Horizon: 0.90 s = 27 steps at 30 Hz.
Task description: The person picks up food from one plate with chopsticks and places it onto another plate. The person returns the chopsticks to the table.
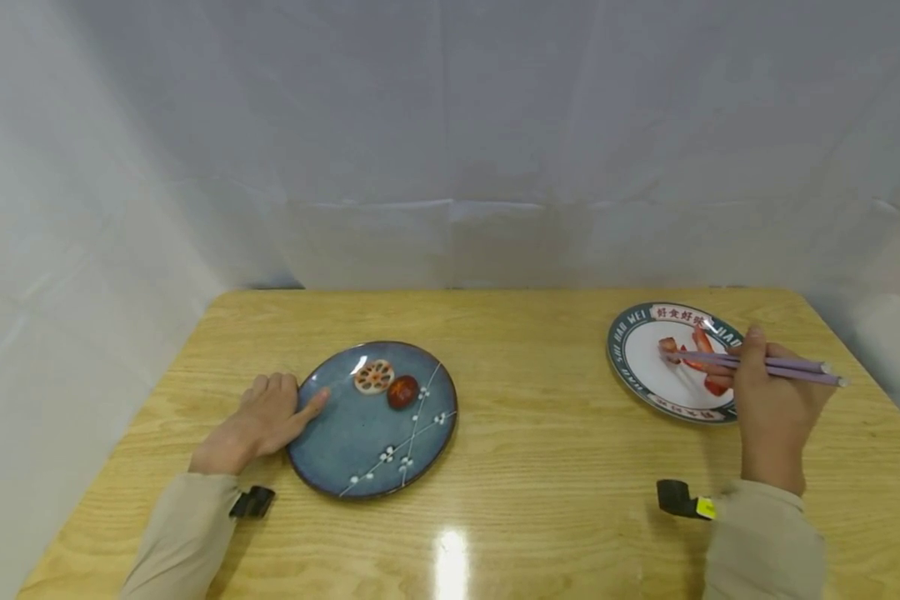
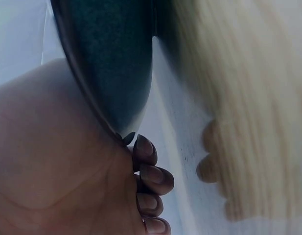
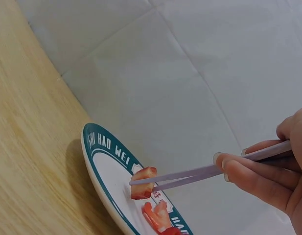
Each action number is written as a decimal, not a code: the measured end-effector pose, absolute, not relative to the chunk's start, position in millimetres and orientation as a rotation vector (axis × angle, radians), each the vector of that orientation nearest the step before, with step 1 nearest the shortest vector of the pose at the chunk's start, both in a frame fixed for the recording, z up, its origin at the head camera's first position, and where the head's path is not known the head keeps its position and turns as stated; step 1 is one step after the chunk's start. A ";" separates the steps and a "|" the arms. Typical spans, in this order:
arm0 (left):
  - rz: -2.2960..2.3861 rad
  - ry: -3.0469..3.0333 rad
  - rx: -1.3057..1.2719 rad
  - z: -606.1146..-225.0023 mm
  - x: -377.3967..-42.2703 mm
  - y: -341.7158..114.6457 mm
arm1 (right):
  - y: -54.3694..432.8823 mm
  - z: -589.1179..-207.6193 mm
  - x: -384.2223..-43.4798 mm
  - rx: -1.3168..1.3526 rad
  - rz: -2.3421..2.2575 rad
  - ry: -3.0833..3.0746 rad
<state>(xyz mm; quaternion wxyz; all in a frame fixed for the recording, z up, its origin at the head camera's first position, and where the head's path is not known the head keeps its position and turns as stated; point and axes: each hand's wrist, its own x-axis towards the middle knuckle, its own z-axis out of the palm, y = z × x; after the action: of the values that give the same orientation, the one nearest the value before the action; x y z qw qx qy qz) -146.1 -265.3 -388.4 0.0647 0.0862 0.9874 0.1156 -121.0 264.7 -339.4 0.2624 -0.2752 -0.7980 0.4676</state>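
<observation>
My left hand [image 1: 258,421] holds the left rim of a blue plate [image 1: 337,446], thumb over the edge; in the left wrist view the fingertips [image 2: 158,180] curl beside the rim. On that plate lie a lotus root slice [image 1: 375,377] and a glossy dark-red round piece [image 1: 402,392]. My right hand [image 1: 778,412] grips lilac chopsticks [image 1: 783,367] over a white plate with a green lettered rim [image 1: 621,358]. Their tips pinch a red-and-pale food chunk [image 3: 142,183]; from these views I cannot tell whether it touches the plate.
Several red food pieces [image 3: 158,215] lie on the white plate. Both plates stand on a light wood table [image 1: 525,450], the blue one left, the white one far right. Pale cloth [image 1: 450,150] hangs behind the table's back edge.
</observation>
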 end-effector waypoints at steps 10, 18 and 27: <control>0.337 2.981 0.258 -387.5 -146.8 -265.0 | 263.3 -341.1 -123.3 -0.684 1.312 -2.070; 0.334 3.002 0.264 -386.8 -146.2 -264.2 | 262.7 -341.4 -123.7 -0.685 1.311 -2.058; 0.314 3.029 0.274 -388.0 -145.5 -264.8 | 260.4 -338.8 -122.7 -0.798 1.370 -2.066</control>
<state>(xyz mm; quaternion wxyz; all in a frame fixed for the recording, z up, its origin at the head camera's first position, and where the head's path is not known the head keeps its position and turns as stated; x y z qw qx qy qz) -145.5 -264.8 -388.0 0.0418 0.0896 0.9898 0.1025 -122.7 260.4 -338.8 0.2657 -0.2954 -0.7649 0.5071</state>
